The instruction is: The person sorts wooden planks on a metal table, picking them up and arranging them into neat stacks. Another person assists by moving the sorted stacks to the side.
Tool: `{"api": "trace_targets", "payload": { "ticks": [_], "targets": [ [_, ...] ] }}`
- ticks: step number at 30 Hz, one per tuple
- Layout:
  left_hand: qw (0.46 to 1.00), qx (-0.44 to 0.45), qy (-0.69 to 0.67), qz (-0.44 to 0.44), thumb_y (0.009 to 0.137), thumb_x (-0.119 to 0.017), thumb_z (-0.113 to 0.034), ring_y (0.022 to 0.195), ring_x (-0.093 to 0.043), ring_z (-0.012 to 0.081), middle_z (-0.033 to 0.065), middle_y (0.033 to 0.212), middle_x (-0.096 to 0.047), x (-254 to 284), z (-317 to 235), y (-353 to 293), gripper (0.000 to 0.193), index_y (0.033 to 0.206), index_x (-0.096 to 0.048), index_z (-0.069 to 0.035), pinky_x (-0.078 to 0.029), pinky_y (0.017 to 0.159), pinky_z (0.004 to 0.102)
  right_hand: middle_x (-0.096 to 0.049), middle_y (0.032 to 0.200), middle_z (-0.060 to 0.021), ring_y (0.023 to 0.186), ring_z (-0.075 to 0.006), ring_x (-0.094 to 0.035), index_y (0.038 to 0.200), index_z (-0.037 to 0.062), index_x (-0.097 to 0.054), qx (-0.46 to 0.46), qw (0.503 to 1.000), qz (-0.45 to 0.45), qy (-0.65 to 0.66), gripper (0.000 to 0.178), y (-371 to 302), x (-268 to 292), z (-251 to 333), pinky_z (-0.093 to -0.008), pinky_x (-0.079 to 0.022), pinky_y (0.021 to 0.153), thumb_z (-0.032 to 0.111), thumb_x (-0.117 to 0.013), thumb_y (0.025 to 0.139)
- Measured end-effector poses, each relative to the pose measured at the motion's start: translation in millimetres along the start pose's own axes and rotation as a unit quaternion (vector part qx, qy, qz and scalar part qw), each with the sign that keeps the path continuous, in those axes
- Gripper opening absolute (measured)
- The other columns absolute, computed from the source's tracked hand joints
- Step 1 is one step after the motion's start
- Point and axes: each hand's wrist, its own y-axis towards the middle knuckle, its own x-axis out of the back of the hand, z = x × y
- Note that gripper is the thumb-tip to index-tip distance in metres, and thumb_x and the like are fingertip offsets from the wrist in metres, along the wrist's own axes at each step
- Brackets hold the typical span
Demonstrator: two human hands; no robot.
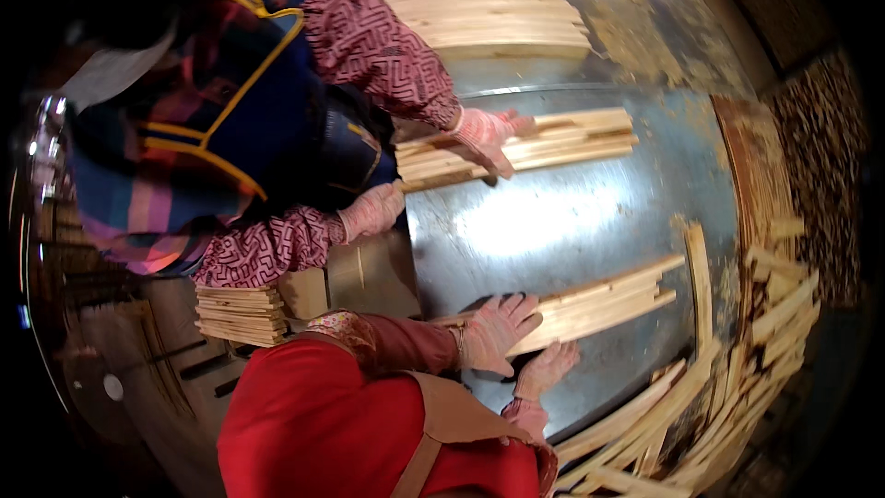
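My left hand (498,334), in a pale pink glove, lies open with spread fingers on the near-left end of a bundle of light wooden strips (599,307). The strips lie side by side on a shiny metal table (544,231), their far-right ends uneven. My right hand (548,370), also gloved, is beside the near edge of this bundle, its fingers stretched toward the strips. Both my arms are in reddish sleeves. Across the table, a co-worker's gloved hand (489,136) rests on another bundle of strips (572,140); their other hand (372,212) is at that bundle's left end.
A wide layer of strips (479,0) lies at the far side. Loose, jumbled strips (737,397) pile up at the right, beside one strip (698,286) on the table. A small stack of boards (240,314) stands at left. The co-worker (249,101) stands at upper left.
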Motion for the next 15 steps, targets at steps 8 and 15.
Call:
{"api": "trace_targets", "payload": {
  "ticks": [8,15],
  "targets": [
    [0.979,-0.118,-0.027,-0.164,0.077,-0.083,-0.035,0.135,-0.056,0.0474,0.0263,0.152,-0.055,-78.7,17.9,37.9,0.084,0.151,-0.057,-0.004,-0.047,0.113,0.0555,-0.065,0.146,-0.0185,0.142,-0.0430,-0.054,0.147,0.0064,-0.064,-0.049,0.990,-0.009,-0.129,0.069,-2.4,54.7,-52.1,-0.0557,-0.039,0.125,0.042,-0.082,0.091],
    [0.991,-0.012,0.107,-0.081,0.086,-0.080,-0.038,0.153,-0.040,0.0482,0.0236,0.173,-0.035,-43.3,-18.2,32.4,0.092,0.167,-0.042,-0.016,-0.039,0.121,0.0557,-0.049,0.164,-0.0229,0.152,-0.0468,-0.042,0.168,0.0095,-0.038,-0.358,0.873,-0.068,-0.326,0.118,-103.4,155.5,-172.4,-0.0550,-0.032,0.130,0.063,-0.089,0.076]
  ]
}}
